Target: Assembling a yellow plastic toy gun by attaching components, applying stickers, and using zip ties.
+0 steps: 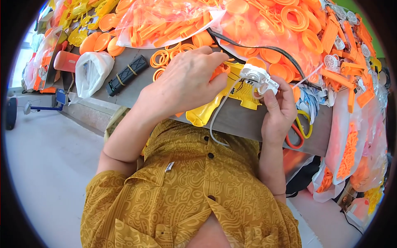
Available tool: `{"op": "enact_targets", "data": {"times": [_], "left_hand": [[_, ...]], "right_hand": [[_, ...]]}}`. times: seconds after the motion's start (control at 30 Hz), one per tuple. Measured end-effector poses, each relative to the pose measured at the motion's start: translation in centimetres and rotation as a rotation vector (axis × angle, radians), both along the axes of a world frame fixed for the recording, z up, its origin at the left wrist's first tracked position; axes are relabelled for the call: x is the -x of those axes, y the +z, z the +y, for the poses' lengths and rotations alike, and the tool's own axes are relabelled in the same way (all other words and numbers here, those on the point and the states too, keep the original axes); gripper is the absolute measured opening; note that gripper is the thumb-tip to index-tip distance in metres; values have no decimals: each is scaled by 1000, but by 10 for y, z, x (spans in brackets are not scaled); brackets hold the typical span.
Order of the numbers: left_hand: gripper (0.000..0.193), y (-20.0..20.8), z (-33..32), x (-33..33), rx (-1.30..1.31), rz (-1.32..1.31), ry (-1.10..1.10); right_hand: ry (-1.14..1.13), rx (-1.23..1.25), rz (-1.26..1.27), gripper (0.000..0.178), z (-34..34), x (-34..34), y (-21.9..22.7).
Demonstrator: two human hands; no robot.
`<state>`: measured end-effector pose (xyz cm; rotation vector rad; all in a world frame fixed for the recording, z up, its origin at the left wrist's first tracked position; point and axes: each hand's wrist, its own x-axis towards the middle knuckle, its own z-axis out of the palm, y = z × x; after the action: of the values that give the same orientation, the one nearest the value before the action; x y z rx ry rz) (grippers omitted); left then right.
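My right hand (279, 105) grips a white plastic mechanism (254, 76) at its right side, between thumb and fingers. An orange round piece sits at the mechanism's top, and a thin clear tube (214, 122) hangs from it in a curve past the table edge. My left hand (188, 80) is closed just left of the mechanism, with an orange plastic part (219, 71) showing between thumb and forefinger; most of that part is hidden. Below both hands lie yellow plastic shell halves (200, 112) on the grey table (240, 122).
Bags of orange parts (165, 25) fill the far side, with a black cable (264, 45) across. Leftward are orange rings (159, 58), a banded black bundle (128, 75) and a white bag (94, 72). Rightward are red-and-yellow handles (304, 128) and heaped orange and white parts (343, 62).
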<state>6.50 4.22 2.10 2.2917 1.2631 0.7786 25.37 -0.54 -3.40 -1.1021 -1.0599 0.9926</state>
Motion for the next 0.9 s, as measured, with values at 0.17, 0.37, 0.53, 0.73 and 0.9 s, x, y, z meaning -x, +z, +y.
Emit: {"op": "enact_targets", "data": {"times": [0.17, 0.37, 0.53, 0.73, 0.9], "left_hand": [[26, -2, -5, -7, 102, 140, 37], [23, -19, -7, -5, -124, 104, -19], [20, -36, -9, -6, -251, 128, 15], [26, -48, -13, -5, -368, 52, 23], [32, -29, -16, -1, -388, -74, 135]], "right_hand": [[16, 47, 93, 28, 0, 0, 8], [14, 48, 50, 28, 2, -5, 2], [34, 45, 41, 28, 2, -5, 3], [46, 35, 125, 28, 3, -2, 5], [108, 31, 96, 29, 4, 1, 22]]}}
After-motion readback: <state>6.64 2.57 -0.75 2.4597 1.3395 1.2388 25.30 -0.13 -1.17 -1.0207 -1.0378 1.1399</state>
